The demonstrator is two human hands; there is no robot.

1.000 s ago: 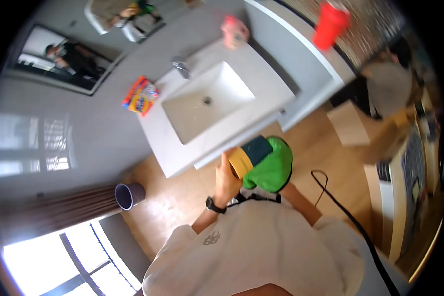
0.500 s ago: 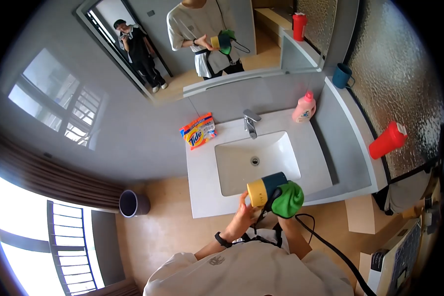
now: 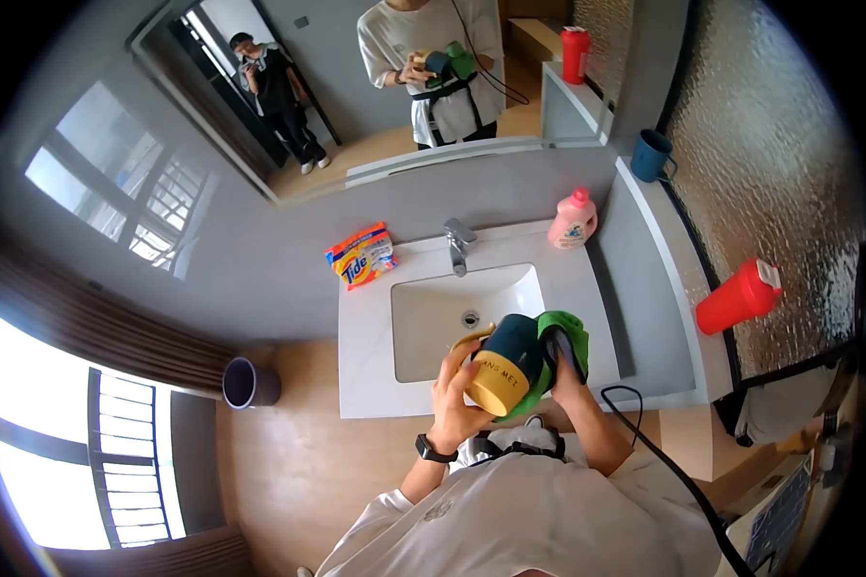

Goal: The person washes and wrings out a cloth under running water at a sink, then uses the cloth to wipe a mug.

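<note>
My left hand (image 3: 455,402) is closed around a two-tone mug (image 3: 508,358), dark teal on one part and yellow on the other, with lettering on the yellow part. A yellow handle curves out on its left side. The mug is tilted, held above the near edge of the sink counter. Against the mug's right side is a green cloth (image 3: 573,337) with a dark grey part. My right hand (image 3: 566,377) grips this cloth, its fingers partly hidden in the folds.
Beyond the mug lies a white sink (image 3: 423,332) with a faucet (image 3: 459,245). A Tide bag (image 3: 362,256) and pink bottle (image 3: 574,219) stand behind it. On the right ledge are a blue mug (image 3: 652,156) and red cup (image 3: 739,296). A black cable (image 3: 678,471) hangs at right. The mirror reflects another person.
The mug has turned, so its handle and lettering now show. My right hand has come into view at the cloth, which has opened out beside the mug. The camera view has shifted slightly.
</note>
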